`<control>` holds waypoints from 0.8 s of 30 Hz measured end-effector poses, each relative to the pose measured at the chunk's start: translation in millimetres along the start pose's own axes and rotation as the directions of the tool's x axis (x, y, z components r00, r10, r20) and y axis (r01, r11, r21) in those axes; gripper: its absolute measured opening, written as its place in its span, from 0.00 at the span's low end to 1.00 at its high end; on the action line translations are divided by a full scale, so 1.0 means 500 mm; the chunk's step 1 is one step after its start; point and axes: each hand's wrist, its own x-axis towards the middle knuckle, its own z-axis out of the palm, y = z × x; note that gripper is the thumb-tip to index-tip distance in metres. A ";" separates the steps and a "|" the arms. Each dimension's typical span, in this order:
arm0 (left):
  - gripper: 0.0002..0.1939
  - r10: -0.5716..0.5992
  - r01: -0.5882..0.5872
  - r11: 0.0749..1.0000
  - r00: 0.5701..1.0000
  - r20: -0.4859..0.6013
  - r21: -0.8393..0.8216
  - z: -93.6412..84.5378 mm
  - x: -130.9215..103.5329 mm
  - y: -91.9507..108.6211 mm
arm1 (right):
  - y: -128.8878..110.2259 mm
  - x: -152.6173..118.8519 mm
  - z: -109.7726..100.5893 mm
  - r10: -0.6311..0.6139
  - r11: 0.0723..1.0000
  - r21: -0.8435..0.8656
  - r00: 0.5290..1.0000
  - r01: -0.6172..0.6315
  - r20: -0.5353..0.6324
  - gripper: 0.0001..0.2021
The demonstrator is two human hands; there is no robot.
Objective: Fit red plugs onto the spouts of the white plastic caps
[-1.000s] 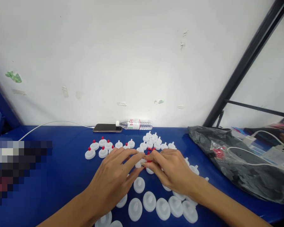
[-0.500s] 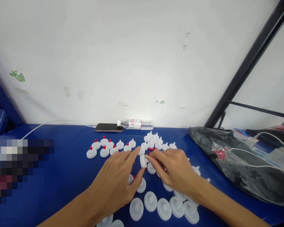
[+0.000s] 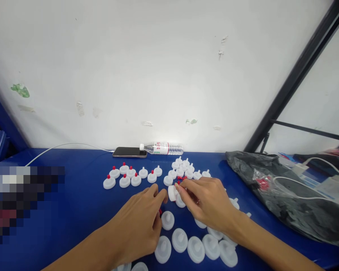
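Note:
My right hand [image 3: 207, 199] pinches a white round cap [image 3: 172, 193], which is tilted on its side near the middle of the blue table. To its left is my left hand [image 3: 139, 218], apart from that cap, its fingers curled; a bit of red shows by its fingertips, and what they hold is hidden. Small red pieces [image 3: 180, 178] lie just beyond my right fingertips. White caps with bare spouts [image 3: 179, 241] lie in front of and behind my hands. At the left, several white caps with red tips [image 3: 124, 181] stand upright.
A black phone [image 3: 129, 152] with a white cable and a clear bottle [image 3: 164, 148] lie along the wall. On the right, a black plastic bag [image 3: 293, 210] bears a small bag of red pieces [image 3: 262, 183], white cables and a power strip. A dark frame post [image 3: 293, 75] leans behind.
My left hand has let go of the white cap and moved down and left, its fingers curling. The cap stays in my right hand, turned a little.

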 end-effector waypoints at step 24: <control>0.13 0.043 -0.035 0.997 0.993 -0.107 0.072 -0.006 0.013 -0.013 | 0.002 -0.005 0.003 -0.013 0.999 0.046 0.999 0.014 -0.030 0.17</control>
